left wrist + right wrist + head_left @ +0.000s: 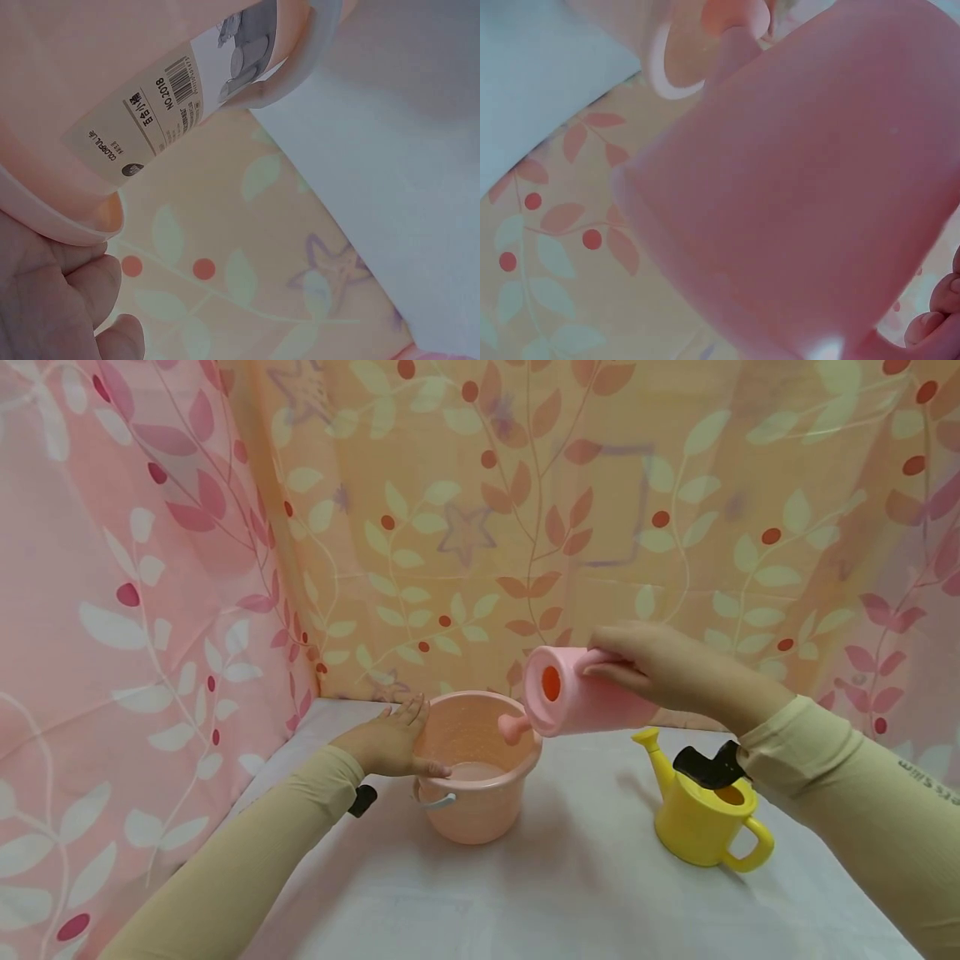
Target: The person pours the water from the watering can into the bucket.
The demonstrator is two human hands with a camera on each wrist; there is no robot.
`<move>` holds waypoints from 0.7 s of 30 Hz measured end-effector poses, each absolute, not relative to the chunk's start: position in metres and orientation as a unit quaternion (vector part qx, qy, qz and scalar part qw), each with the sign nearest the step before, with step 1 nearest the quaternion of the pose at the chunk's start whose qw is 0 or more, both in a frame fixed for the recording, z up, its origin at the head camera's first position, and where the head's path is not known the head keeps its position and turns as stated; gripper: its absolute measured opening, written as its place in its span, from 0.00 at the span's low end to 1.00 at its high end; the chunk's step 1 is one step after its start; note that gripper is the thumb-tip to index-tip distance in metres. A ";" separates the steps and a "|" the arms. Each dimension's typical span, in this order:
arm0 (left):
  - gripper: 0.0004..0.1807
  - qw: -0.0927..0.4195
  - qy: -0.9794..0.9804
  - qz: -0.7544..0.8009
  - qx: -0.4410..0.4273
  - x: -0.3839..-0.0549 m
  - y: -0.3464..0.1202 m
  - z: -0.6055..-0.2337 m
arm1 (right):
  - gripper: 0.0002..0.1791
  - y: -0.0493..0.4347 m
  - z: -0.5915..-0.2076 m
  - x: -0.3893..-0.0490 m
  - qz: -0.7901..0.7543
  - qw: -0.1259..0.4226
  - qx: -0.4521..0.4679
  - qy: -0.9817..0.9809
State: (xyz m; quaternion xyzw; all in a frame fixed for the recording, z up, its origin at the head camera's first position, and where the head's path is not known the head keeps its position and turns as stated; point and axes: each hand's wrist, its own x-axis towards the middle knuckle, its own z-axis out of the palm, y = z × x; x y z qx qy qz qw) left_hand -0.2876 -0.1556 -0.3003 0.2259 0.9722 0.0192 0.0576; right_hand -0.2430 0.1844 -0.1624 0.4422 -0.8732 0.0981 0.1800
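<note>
In the head view a peach bucket [480, 810] stands upright on the white-covered table, its pale handle [439, 802] hanging at the near side. My left hand [393, 743] rests on the bucket's left rim, fingers extended and thumb along the near edge. Up close in the left wrist view, the fingers [94, 292] lie against the rim, beside a printed label [154, 112]. My right hand [652, 664] grips the handle of a pink watering can [592, 693]. The can is tipped left, its round opening facing me and its spout [513, 727] over the bucket's right rim.
A yellow watering can [697, 822] stands upright on the table [585, 893] at the right, below my right forearm, its spout toward the left. Leaf-patterned cloth [465, 527] hangs behind the table and along the left side.
</note>
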 end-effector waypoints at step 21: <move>0.66 0.052 0.972 0.015 0.229 -0.289 -0.157 -0.303 | 0.04 0.218 -0.201 -0.250 0.221 0.163 0.335 -0.901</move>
